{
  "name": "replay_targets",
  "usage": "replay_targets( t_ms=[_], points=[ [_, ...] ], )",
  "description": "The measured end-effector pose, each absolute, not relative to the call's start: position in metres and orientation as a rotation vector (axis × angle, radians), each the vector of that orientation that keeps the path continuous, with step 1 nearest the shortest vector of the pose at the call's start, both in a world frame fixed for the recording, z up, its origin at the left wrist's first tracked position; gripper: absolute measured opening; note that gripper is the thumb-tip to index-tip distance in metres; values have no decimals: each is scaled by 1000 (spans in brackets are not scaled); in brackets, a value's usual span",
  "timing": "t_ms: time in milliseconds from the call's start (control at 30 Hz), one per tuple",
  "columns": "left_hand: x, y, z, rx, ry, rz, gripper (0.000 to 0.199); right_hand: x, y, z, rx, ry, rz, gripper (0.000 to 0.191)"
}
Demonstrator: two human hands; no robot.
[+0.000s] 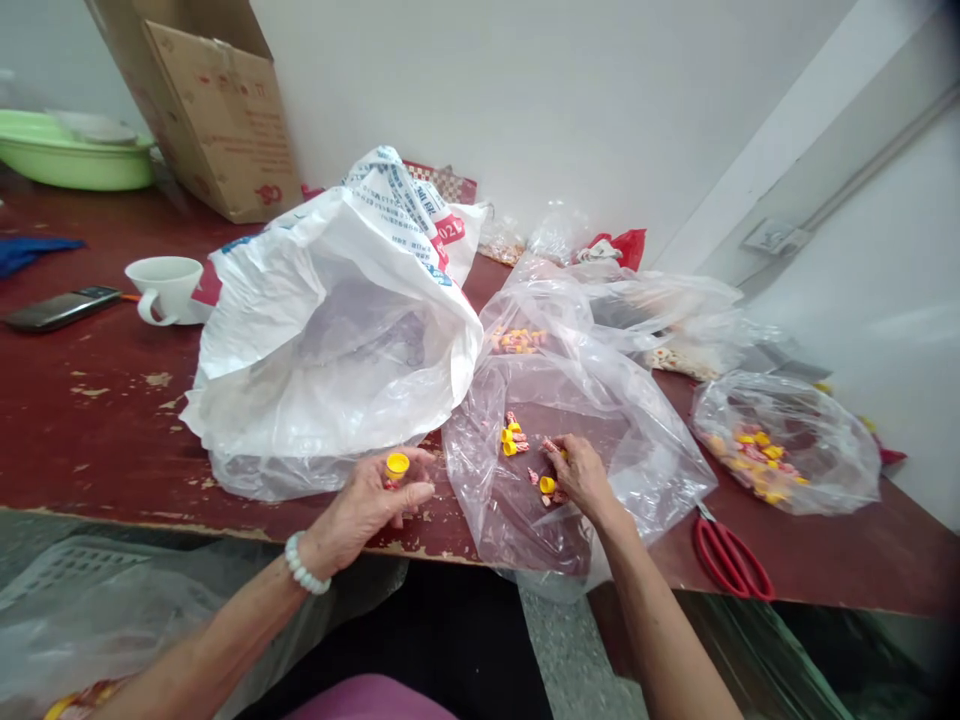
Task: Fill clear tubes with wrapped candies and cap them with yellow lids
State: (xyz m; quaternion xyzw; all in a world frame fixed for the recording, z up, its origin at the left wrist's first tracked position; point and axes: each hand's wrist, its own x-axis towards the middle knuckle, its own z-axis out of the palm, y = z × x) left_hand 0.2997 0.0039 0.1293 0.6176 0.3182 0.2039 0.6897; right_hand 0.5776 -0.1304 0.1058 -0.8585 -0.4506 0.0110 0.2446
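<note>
Worn maroon wooden tabletop (112,420) carries a clear plastic bag (480,500) holding pink and yellow pieces (553,497). The left hand (367,510) pinches a small yellow plastic cap (397,465) just outside the bag; the right hand (581,475) has its fingers (556,452) curled down among the pieces, any hold unclear.

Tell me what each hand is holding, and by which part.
The left hand grips a round yellow plastic cap by its lower edge, at the fingertips. Whether the right hand holds anything cannot be told; its fingers cover whatever is there.
</note>
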Motion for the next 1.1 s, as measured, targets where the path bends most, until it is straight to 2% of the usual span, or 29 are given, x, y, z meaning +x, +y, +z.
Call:
replay_targets(
  t_ms=[133,200,300,467,567,667,833,967,1000,1100],
  points=[
    [309,-7,132,1486,700,381,41,523,-130,144,-2113,-1403,117,28],
    [311,-10,133,1597,665,399,37,493,-131,159,-1905,-1606,227,22],
    [312,-12,135,1716,537,403,32,464,-135,169,-1773,-1749,248,23],
    [306,-14,140,1710,414,368,32,459,-139,166,-1648,-1611,308,36],
    [304,-17,142,1668,405,294,30,462,-128,162,-1643,-1227,424,30],
    [307,-23,144,1665,343,210,30,458,-109,153,-1631,-967,401,33],
    [313,-35,139,1636,355,201,17,445,-91,137,-1588,-1045,312,44],
    [318,-43,134,1516,426,204,12,443,-84,132,-1608,-1093,229,39],
    [319,-44,134,1498,417,197,13,445,-83,132,-1605,-1096,242,37],
    [317,-41,135,1446,397,149,40,463,-85,131,-1617,-1051,253,33]
  ],
)
